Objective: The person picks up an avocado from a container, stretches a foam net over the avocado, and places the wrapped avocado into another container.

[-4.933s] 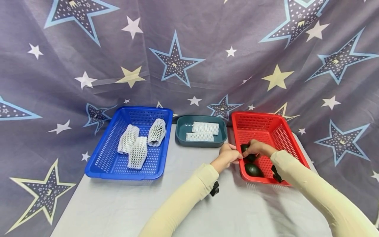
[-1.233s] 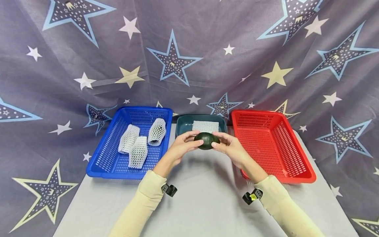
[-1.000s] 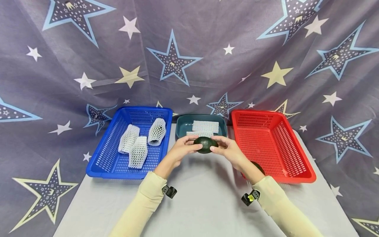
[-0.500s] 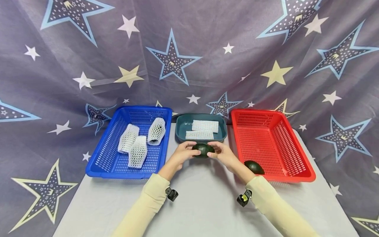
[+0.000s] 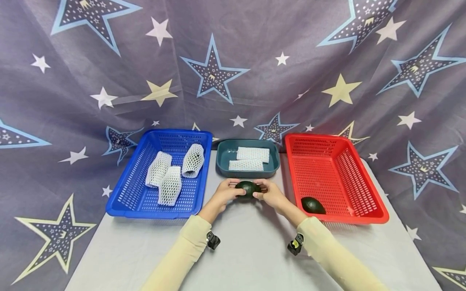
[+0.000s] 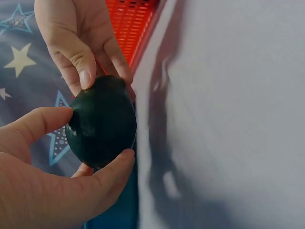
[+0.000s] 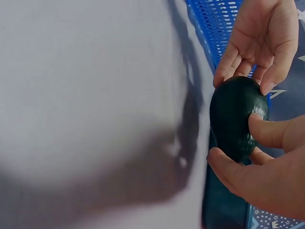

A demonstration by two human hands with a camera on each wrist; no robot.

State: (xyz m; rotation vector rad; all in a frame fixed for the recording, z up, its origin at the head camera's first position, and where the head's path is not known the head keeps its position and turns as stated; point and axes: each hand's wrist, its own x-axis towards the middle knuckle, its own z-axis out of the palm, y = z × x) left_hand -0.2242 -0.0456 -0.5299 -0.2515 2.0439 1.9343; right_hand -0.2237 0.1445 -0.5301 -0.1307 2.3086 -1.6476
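Note:
A dark green avocado [image 5: 248,189] is held between both hands over the table, just in front of the teal tray [image 5: 247,174]. My left hand [image 5: 223,195] grips its left end, thumb on the near side. From the other end my right hand [image 5: 273,195] pinches it with thumb and fingertips. Both wrist views show the avocado's smooth skin, with the left thumb and fingers [image 6: 40,125] and the right thumb and fingers [image 7: 271,131] around opposite ends. A second avocado [image 5: 313,205] lies in the near left corner of the red basket [image 5: 329,176].
Two white foam net sleeves [image 5: 253,154] lie flat in the teal tray. The blue basket [image 5: 153,215] on the left holds three net-wrapped fruits [image 5: 169,186]. A starry curtain [image 5: 233,72] hangs behind the white table [image 5: 251,250].
Earlier, my right hand was inside the red basket and my left at its rim. Since then the avocado came out between both hands, and over the last second it moved lower, toward me.

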